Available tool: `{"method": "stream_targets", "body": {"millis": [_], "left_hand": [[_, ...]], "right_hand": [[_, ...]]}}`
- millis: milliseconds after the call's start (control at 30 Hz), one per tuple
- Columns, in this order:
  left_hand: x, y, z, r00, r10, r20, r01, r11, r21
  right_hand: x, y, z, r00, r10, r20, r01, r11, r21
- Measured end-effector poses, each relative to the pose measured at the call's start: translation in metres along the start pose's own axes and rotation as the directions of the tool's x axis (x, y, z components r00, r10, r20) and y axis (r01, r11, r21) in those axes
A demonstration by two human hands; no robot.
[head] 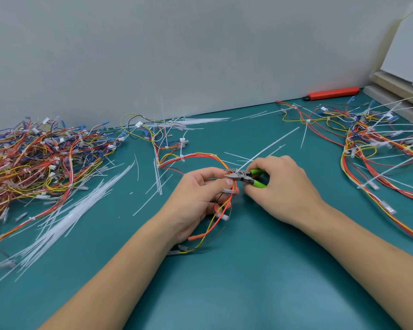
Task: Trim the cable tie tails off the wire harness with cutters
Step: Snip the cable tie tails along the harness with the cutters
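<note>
The wire harness (221, 186), limp and light, sags unless pinched close to the tie, which is where the left hand (196, 198) grips it. Just right of that hand, the right hand (279, 184) squeezes green-handled cutters (244, 176), jaws at the stiff, springy cable tie tail (270, 145).

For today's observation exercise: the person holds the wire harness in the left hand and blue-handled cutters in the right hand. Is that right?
Not quite. The head view shows the cutters have green handles, not blue. The rest holds: left hand grips the wire harness, right hand holds the cutters.
</note>
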State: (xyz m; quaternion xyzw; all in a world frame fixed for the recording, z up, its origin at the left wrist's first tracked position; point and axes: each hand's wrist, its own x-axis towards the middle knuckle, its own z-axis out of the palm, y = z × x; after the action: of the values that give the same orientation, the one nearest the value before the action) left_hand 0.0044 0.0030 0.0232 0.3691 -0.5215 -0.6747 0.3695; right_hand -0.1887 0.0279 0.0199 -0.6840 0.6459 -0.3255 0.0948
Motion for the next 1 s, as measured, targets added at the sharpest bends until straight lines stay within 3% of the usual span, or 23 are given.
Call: {"method": "stream_targets", "body": {"millis": [133,400,667,1000], "left_hand": [[-0.0003,0.0009,0.001,1.0,0.007,0.01,-0.007,1.0,0.021],[-0.0021,0.0012,0.0023,0.999,0.034,0.025,-0.035,0.998,0.051],[-0.0009,-0.0001,0.0017,0.999,0.04,0.025,-0.041,0.998,0.05],[0.002,-0.0028,0.0005,1.0,0.021,-0.015,-0.02,0.997,0.069]], "right_hand": [[0.0011,0.0026,0.0006,1.0,0.012,-0.026,-0.011,1.0,0.007],[0.0043,0.0058,-0.001,0.998,0.045,0.052,-0.043,0.998,-0.04],[0.0017,0.0072,-0.0011,0.997,0.061,0.046,-0.062,0.998,0.029],[-0.0003,0.0028,-0.0032,0.999,0.021,0.042,-0.022,0.999,0.032]]}}
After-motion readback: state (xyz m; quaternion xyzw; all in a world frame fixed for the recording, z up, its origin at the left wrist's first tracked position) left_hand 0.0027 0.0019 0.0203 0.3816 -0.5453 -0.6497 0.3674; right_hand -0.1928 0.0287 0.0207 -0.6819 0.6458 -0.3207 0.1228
